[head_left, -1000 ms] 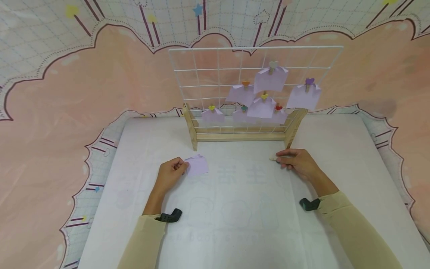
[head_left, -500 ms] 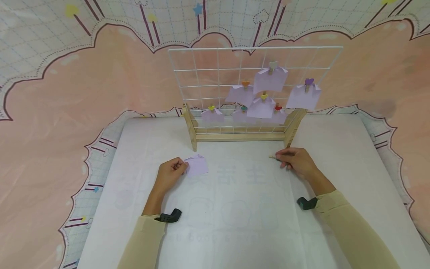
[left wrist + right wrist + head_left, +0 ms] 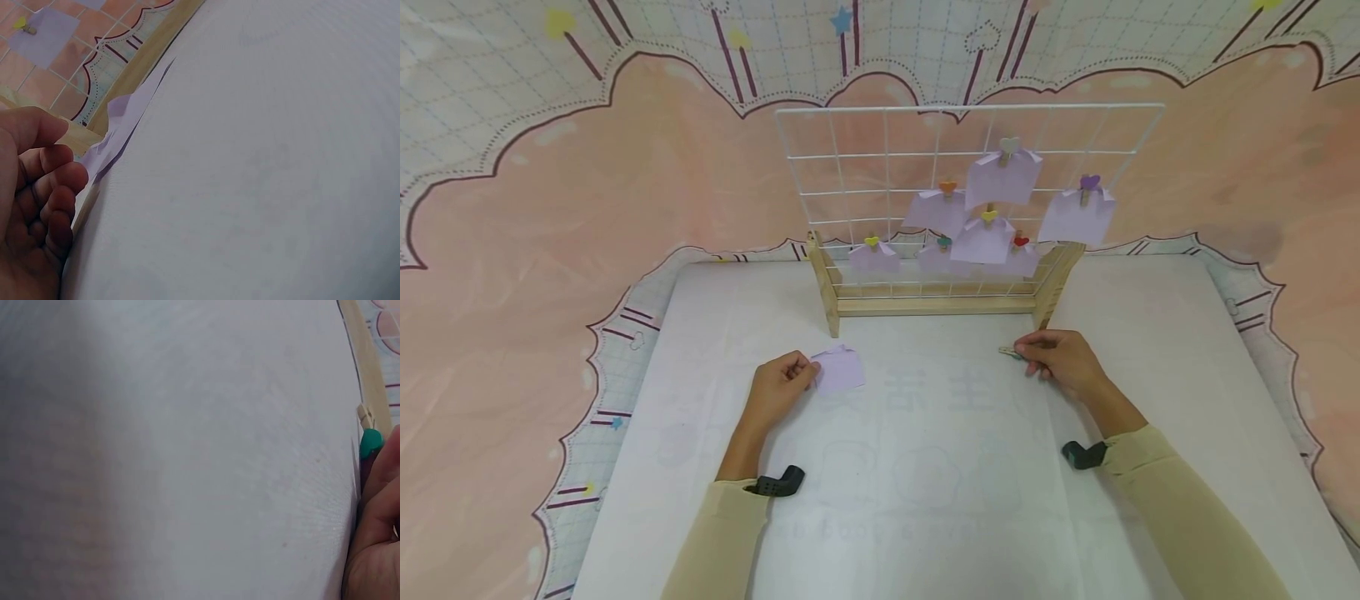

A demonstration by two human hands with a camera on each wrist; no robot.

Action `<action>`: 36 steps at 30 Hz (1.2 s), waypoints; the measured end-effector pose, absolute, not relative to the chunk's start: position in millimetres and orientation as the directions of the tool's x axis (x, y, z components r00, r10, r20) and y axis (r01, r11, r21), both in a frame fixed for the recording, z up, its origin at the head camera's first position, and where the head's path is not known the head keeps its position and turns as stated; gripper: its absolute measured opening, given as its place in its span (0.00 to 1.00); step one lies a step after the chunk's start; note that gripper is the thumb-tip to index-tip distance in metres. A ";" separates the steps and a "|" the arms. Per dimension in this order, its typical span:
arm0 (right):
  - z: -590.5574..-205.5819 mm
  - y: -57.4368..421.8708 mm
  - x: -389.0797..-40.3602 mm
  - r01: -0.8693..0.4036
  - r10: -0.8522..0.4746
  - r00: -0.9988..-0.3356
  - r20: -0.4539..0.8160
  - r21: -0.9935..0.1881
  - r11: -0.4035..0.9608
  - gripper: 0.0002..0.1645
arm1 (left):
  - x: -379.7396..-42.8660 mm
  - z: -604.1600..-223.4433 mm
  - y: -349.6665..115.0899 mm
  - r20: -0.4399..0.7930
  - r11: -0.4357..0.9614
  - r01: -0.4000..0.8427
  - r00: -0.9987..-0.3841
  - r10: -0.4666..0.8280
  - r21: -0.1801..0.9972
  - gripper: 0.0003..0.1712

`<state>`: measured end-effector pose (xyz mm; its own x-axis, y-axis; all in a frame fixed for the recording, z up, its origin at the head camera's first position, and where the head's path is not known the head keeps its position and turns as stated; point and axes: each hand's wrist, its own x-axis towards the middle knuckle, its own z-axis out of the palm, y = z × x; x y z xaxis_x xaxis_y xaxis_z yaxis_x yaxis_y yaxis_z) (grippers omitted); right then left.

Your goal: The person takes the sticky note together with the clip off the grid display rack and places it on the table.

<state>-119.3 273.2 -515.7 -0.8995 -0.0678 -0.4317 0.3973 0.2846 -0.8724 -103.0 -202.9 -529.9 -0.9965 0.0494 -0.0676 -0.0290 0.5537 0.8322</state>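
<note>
My left hand [image 3: 781, 386] pinches the left edge of a creased purple paper slip [image 3: 841, 369] low over the white table. In the left wrist view the slip [image 3: 122, 128] shows its folded upper edge beyond the curled fingers [image 3: 62, 181]. To the right, my right hand [image 3: 1063, 360] pinches a small wooden clothespin [image 3: 1010, 352] between thumb and fingertips, its tip pointing left. The right wrist view shows a green heart on this clothespin [image 3: 370, 442]. A wide gap of table separates the two hands, both in front of the wire rack.
A white wire grid [image 3: 850, 173] in a wooden stand [image 3: 936, 307] stands at the back of the white table [image 3: 917, 517]. Several purple slips hang on it from heart clothespins, among them one slip [image 3: 1077, 218] at the right. A patterned cloth [image 3: 512, 358] lies around the table.
The clothespin has turned slightly in my right fingertips, and the right hand and forearm have shifted a little left. My left hand and the paper slip have stayed in place.
</note>
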 end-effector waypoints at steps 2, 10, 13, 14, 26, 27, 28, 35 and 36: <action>-515.9 272.5 -119.0 0.398 -0.059 -0.902 -0.427 -0.878 0.267 0.23 | -103.0 -529.5 -202.9 -0.064 0.553 -0.026 -0.997 0.049 0.833 0.12; -515.7 272.1 -118.2 0.406 -0.041 -0.903 -0.427 -0.882 0.239 0.26 | -101.6 -527.7 -202.5 -0.066 0.550 -0.028 -0.997 0.049 0.835 0.12; -515.3 272.2 -118.1 0.411 -0.040 -0.901 -0.432 -0.879 0.243 0.26 | -101.6 -527.2 -202.6 -0.066 0.550 -0.026 -0.996 0.052 0.835 0.12; -515.3 272.1 -118.1 0.411 -0.040 -0.901 -0.432 -0.879 0.242 0.27 | -101.7 -527.5 -202.8 -0.065 0.551 -0.025 -0.997 0.052 0.834 0.12; -516.0 275.2 -118.5 0.375 -0.117 -0.898 -0.424 -0.877 0.300 0.27 | -102.9 -527.7 -203.6 -0.066 0.557 -0.024 -0.996 0.055 0.830 0.12; -516.3 275.1 -118.6 0.372 -0.119 -0.898 -0.423 -0.876 0.306 0.26 | -103.0 -527.6 -203.6 -0.067 0.556 -0.025 -0.996 0.055 0.831 0.12; -516.7 274.9 -118.7 0.370 -0.118 -0.900 -0.421 -0.877 0.306 0.26 | -103.0 -527.4 -203.6 -0.067 0.555 -0.025 -0.996 0.055 0.832 0.12; -517.4 274.3 -118.4 0.351 -0.077 -0.914 -0.398 -0.872 0.340 0.22 | -103.2 -527.0 -203.6 -0.065 0.555 -0.022 -0.996 0.058 0.832 0.12; -517.3 274.3 -118.3 0.347 -0.075 -0.916 -0.395 -0.872 0.345 0.21 | -103.2 -526.8 -203.5 -0.063 0.552 -0.021 -0.996 0.057 0.833 0.12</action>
